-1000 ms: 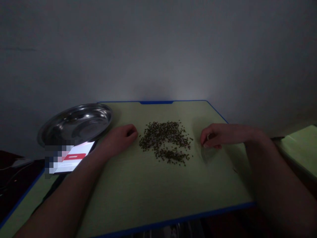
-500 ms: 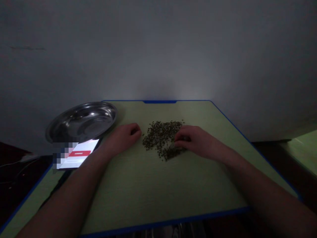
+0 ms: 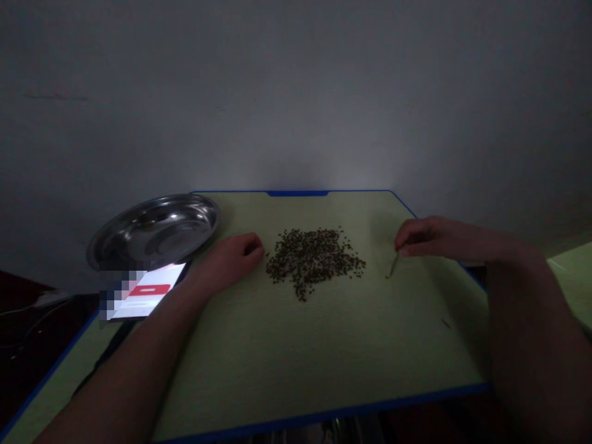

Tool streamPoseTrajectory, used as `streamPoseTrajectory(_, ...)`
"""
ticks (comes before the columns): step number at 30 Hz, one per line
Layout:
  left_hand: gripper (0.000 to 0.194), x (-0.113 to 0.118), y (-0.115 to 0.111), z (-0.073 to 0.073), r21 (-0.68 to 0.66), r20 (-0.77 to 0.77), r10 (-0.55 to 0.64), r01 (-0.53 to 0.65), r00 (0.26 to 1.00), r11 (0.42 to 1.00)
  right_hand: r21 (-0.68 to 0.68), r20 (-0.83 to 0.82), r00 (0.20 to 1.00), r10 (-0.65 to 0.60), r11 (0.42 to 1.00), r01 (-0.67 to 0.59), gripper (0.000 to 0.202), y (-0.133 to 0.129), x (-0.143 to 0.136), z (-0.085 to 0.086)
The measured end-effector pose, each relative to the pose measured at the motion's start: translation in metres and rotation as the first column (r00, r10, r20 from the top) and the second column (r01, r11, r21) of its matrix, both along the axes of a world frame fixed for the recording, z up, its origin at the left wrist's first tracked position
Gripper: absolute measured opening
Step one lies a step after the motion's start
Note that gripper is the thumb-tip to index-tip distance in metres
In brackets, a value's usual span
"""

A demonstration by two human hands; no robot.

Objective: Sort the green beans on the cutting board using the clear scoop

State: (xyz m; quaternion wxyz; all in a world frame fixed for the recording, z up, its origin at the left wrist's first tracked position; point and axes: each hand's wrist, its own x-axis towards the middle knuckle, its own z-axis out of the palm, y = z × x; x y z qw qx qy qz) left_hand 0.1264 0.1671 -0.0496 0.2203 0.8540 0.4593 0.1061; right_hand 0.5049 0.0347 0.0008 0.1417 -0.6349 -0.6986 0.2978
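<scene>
Dark grains [image 3: 312, 254] are spread in one loose patch at mid-worktop [image 3: 277, 351], densest toward the middle, with strays scattered along the far and right sides. A narrow tongue of grains is pointed at the near edge. Right hand [image 3: 401, 251]: clamped on a thin strip [image 3: 394, 265], pinched between thumb and fingertips, just right of the patch and apart from it. Strip is tilted, lower end down and to the left; whether the worktop is touched by that end can't be told. Left hand [image 3: 243, 254]: curled into a loose fist, fingertips drawn in to the thumb, set just beside the patch's left side. A small dark scrap [image 3: 446, 322] is seen on the worktop, below the right hand and well apart from the grains. Steel basin [image 3: 152, 234] is placed at the far left, its inside facing up. A lit phone [image 3: 150, 290] is set between basin and left forearm, screen partly pixelated. Worktop is edged in blue and backed by a grey wall [image 3: 296, 92]. A pale cable [image 3: 18, 311] is seen off the left edge.
</scene>
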Motion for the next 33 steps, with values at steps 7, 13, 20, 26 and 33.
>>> streamPoseTrajectory(7, 0.030, 0.002, 0.000, 0.002, 0.009, -0.021, -0.006, 0.006, 1.000, 1.000, -0.145, -0.030, 0.998, 0.058, 0.988, -0.062, 0.025, 0.012, -0.020, -0.020)
streamPoseTrajectory(13, 0.032, 0.000, 0.002, -0.001, -0.002, -0.019, -0.008, 0.008, 1.000, 1.000, 0.198, -0.012, 0.995, 0.095, 0.976, -0.091, 0.013, 0.033, -0.075, -0.041)
streamPoseTrajectory(20, 0.031, 0.001, 0.000, 0.001, 0.016, -0.012, -0.012, 0.012, 1.000, 1.000, 0.402, -0.078, 0.996, 0.037, 0.916, -0.003, 0.008, 0.046, -0.108, -0.056)
streamPoseTrajectory(26, 0.030, 0.002, -0.002, 0.002, 0.012, -0.008, -0.009, 0.009, 1.000, 1.000, 0.489, -0.079, 0.995, 0.065, 0.872, -0.018, 0.010, 0.049, -0.112, -0.054)
streamPoseTrajectory(33, 0.028, 0.004, -0.004, 0.003, 0.017, -0.007, -0.001, 0.001, 1.000, 1.000, 0.450, -0.109, 0.992, -0.061, 0.887, 0.104, 0.022, 0.038, -0.093, -0.035)
